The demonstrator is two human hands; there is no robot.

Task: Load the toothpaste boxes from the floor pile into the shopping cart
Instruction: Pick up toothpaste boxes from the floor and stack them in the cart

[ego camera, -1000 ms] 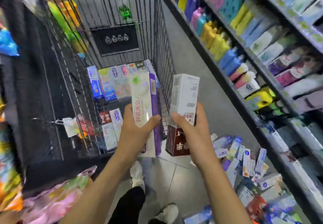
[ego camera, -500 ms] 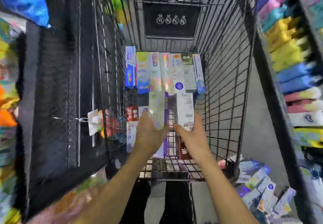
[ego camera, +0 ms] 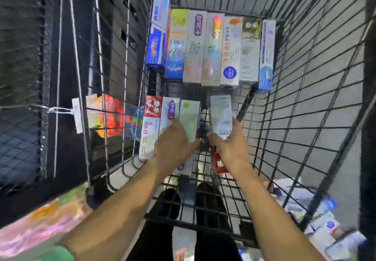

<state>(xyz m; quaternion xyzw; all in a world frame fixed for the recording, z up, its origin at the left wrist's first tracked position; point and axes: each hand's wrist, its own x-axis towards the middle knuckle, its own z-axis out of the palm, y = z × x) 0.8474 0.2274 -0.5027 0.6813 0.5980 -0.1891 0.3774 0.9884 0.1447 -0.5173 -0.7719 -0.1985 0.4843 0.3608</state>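
Observation:
Both my hands reach down into the black wire shopping cart (ego camera: 305,106). My left hand (ego camera: 173,144) grips a pale green and white toothpaste box (ego camera: 190,120), held low beside two boxes (ego camera: 151,122) lying at the near left of the cart floor. My right hand (ego camera: 230,144) grips a white and dark red toothpaste box (ego camera: 220,114), its red end showing under my wrist. A row of several toothpaste boxes (ego camera: 211,48) lies side by side at the far end of the cart. The floor pile (ego camera: 317,216) shows through the cart's right side wall.
A price tag and a colourful pack (ego camera: 105,116) hang outside the cart's left wall. Bright packets (ego camera: 40,226) sit at the lower left. My dark trouser legs (ego camera: 205,209) show through the cart floor. Grey floor lies to the right.
My view has swung from the aisle to straight down into the cart. Both hands have carried their boxes over the rim and down toward the cart floor.

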